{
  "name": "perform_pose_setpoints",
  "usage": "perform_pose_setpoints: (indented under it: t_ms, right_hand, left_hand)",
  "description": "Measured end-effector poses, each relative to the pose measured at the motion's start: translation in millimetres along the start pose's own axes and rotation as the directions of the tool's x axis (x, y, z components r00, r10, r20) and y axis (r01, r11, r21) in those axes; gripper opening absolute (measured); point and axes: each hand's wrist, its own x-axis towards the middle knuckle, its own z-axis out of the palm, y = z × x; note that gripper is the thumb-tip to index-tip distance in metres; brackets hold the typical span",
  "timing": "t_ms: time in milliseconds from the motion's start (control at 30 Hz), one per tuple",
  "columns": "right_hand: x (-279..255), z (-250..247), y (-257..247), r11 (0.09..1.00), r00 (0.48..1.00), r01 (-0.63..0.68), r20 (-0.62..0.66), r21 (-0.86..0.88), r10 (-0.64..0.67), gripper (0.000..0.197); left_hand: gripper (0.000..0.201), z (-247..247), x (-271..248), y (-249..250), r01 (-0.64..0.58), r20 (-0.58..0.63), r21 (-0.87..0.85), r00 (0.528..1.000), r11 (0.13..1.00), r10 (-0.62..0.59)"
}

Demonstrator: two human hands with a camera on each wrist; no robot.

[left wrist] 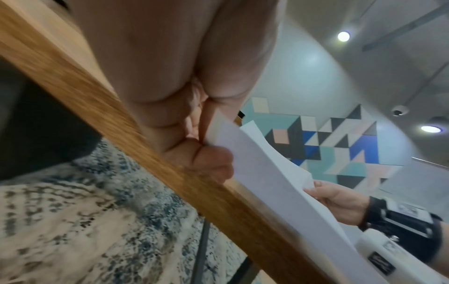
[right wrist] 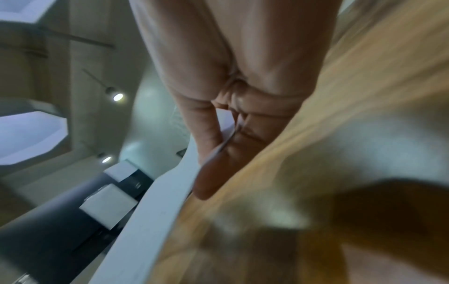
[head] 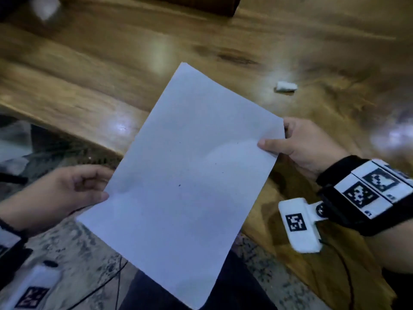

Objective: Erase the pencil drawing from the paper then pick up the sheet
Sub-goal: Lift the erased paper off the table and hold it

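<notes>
A white sheet of paper (head: 185, 180) is held up off the wooden table (head: 111, 70), tilted, its face blank apart from a few tiny dark specks. My left hand (head: 89, 189) pinches its left edge, thumb on top. My right hand (head: 288, 142) pinches the right corner, thumb on the face and fingers behind. The left wrist view shows the paper (left wrist: 272, 178) edge-on between my thumb and fingers, with the right hand (left wrist: 325, 194) at its far side. In the right wrist view the sheet (right wrist: 155, 209) runs down from my pinching fingers (right wrist: 213, 148). A small white eraser (head: 286, 86) lies on the table beyond the right hand.
The table's front edge (head: 67, 128) runs diagonally under the sheet; below it are patterned floor (head: 73, 249) and thin cables (head: 107, 285). A blurred white object (head: 45, 6) sits at the far left of the table, and a dark box (head: 212, 5) at the far middle.
</notes>
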Motion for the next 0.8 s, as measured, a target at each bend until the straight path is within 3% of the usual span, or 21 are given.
perform_pose_setpoints:
  t_ms: [33,100,133,233,333,467,500,600,633,700,767,800]
  right_hand:
    - [1,14,-2,1.000,1.000,0.011,0.019,-0.022,-0.011,0.022]
    - [4,42,-5,0.997,0.998,0.035,0.051,-0.068,-0.032,0.021]
    - [5,55,-5,0.995,0.997,0.039,0.067,-0.087,-0.033,0.020]
    - [9,97,-7,0.988,0.992,0.042,0.128,-0.148,-0.023,0.018]
    - [13,139,-8,0.962,0.990,0.065,0.139,-0.264,-0.028,0.019]
    - [15,197,-6,0.930,0.986,0.148,0.129,-0.337,-0.110,0.021]
    - [15,210,-5,0.915,0.983,0.171,0.120,-0.364,-0.137,0.019]
    - [21,246,-7,0.856,0.975,0.221,0.121,-0.468,-0.185,0.010]
    - [24,258,-6,0.839,0.973,0.232,0.131,-0.492,-0.192,0.009]
    - [32,282,-2,0.810,0.966,0.258,0.165,-0.526,-0.200,0.007]
    - [43,304,8,0.782,0.959,0.278,0.209,-0.558,-0.192,0.005]
    - [50,314,16,0.771,0.958,0.279,0.222,-0.572,-0.182,0.006]
  left_hand:
    - [0.025,-10,-9,-8,0.003,-0.007,-0.021,1.000,1.000,-0.003]
    - [0.057,-27,-24,-22,-0.027,-0.029,-0.001,0.999,1.000,0.027]
    - [0.062,-35,-30,-32,-0.029,-0.047,-0.001,0.998,1.000,0.029]
    - [0.034,-62,-45,-60,-0.005,-0.101,-0.043,0.995,0.999,0.001]
    - [0.044,-93,-57,-95,0.016,-0.125,-0.047,0.992,0.999,-0.021]
    - [0.023,-135,-66,-138,0.078,-0.147,-0.075,0.985,0.994,-0.089]
    - [0.024,-143,-68,-146,0.082,-0.147,-0.090,0.985,0.993,-0.094]
    - [0.064,-165,-71,-179,0.061,-0.177,-0.079,0.981,0.995,-0.075]
    - [0.058,-171,-72,-189,0.067,-0.193,-0.090,0.978,0.994,-0.083]
    - [0.018,-178,-73,-211,0.072,-0.193,-0.144,0.976,0.987,-0.100]
    - [0.044,-184,-73,-236,0.096,-0.199,-0.103,0.973,0.990,-0.115]
    - [0.048,-185,-74,-249,0.118,-0.207,-0.096,0.969,0.988,-0.135]
